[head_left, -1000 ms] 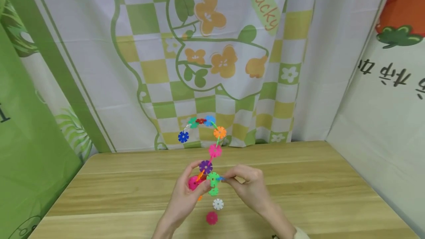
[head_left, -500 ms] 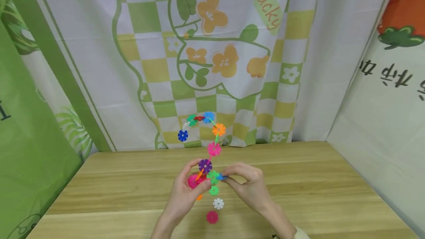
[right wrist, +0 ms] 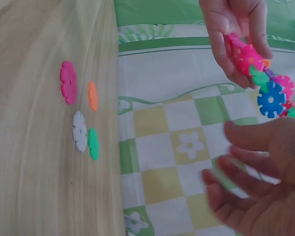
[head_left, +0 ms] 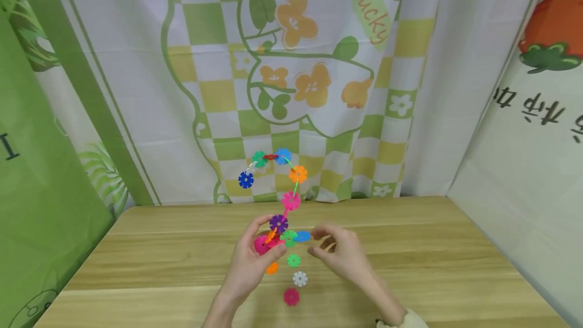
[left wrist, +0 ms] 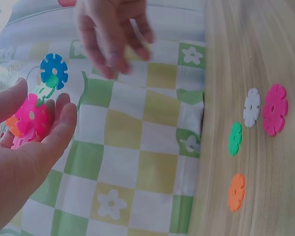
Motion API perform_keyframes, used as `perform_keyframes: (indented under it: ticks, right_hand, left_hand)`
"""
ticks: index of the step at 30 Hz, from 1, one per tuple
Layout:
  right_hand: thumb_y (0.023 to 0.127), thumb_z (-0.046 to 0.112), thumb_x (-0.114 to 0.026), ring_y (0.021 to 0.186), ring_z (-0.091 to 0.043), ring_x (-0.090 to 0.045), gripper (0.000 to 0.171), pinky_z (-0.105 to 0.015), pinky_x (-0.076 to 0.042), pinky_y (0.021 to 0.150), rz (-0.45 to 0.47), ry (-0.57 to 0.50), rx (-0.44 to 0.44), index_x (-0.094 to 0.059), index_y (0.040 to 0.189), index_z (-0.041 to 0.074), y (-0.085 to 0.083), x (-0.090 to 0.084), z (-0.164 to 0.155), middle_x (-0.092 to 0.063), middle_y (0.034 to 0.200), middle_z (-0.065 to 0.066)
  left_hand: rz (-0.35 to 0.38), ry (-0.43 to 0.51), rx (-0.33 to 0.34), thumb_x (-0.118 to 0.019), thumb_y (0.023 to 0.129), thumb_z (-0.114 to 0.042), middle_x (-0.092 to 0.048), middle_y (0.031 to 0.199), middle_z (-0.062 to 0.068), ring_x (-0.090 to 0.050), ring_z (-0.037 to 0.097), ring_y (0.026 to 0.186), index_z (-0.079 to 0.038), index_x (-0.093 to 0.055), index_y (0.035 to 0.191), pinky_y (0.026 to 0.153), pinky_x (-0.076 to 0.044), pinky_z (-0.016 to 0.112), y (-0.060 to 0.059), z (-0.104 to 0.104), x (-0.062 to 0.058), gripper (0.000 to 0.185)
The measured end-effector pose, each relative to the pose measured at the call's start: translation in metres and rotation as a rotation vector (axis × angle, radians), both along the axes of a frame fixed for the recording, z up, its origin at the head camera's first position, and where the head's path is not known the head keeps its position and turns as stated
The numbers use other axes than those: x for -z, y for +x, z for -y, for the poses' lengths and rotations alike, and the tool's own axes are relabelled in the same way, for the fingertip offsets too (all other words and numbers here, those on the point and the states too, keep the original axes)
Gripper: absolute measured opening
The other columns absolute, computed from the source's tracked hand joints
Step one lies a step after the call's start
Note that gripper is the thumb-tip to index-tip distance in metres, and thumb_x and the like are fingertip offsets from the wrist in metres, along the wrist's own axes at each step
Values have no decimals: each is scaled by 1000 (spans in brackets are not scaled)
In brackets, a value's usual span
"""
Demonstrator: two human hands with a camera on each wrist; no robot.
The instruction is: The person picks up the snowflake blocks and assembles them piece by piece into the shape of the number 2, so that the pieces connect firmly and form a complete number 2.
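A curved chain of plastic snowflake discs (head_left: 287, 186) rises from my left hand (head_left: 259, 252), which grips its lower end at a pink disc (head_left: 262, 245). A blue disc (head_left: 302, 236) now sits on the chain's bottom, next to a green one (head_left: 289, 238). My right hand (head_left: 334, 247) hovers just right of the blue disc, fingers loosely curled and holding nothing. In the left wrist view the pink disc (left wrist: 31, 115) lies between my fingers, with the blue disc (left wrist: 53, 69) above. The right wrist view shows the blue disc (right wrist: 271, 99) free of my right hand (right wrist: 255, 187).
Loose discs lie on the wooden table (head_left: 410, 267) below my hands: orange (head_left: 272, 268), green (head_left: 293, 260), white (head_left: 299, 279) and magenta (head_left: 291, 296). Patterned cloth hangs behind the table and on both sides.
My right hand has let go of the blue disc and drawn slightly right. The chain, held in my left hand, has risen a little.
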State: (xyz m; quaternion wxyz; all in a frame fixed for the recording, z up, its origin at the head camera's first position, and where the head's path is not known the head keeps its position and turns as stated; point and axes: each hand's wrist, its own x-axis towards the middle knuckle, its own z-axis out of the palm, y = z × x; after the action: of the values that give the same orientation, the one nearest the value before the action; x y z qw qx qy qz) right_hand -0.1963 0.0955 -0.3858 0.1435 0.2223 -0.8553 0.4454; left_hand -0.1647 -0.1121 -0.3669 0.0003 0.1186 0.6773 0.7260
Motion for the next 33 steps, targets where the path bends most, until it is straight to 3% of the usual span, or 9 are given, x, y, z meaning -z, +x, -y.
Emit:
perform_keyframes:
  ticks: [8, 14, 17, 26, 33]
  right_hand:
    - [77, 14, -79, 70, -19, -63, 27, -25, -53, 60, 217, 153, -93, -67, 96, -2, -12, 17, 7, -68, 89, -14]
    - [75, 16, -81, 76, -22, -60, 32, -33, -53, 63, 334, 240, -137, -66, 97, -2, -21, 36, 13, -65, 84, -9]
    - [71, 13, -84, 72, -17, -56, 33, -30, -50, 60, 341, 281, -161, -64, 93, -2, -24, 43, 16, -61, 79, -6]
    - [56, 4, -88, 58, -6, -44, 31, -21, -40, 51, 230, 309, -247, -64, 76, 2, -29, 54, 21, -56, 65, -5]
    - [54, 1, -87, 60, -7, -44, 31, -22, -41, 52, 245, 335, -233, -62, 71, 5, -27, 55, 25, -55, 66, -1]
  left_hand:
    - [-20, -12, 5, -65, 86, 2, -58, 115, 23, -63, 28, 96, -7, -46, 134, 83, -54, 31, 0, 0, 0, 53]
    - [-26, -5, 23, -65, 86, 3, -58, 113, 22, -63, 27, 96, -9, -46, 134, 83, -55, 32, -1, 0, 0, 53]
    - [-20, -2, 24, -66, 86, 3, -58, 113, 21, -63, 27, 95, -10, -46, 135, 83, -55, 32, -1, 1, 0, 54]
    - [-30, 0, 31, -67, 86, 1, -59, 110, 19, -63, 26, 93, -12, -47, 134, 81, -56, 32, -1, 2, 1, 54]
    - [-35, -1, 34, -68, 87, -1, -59, 111, 18, -63, 23, 95, -12, -47, 134, 80, -56, 32, -1, 3, 1, 53]
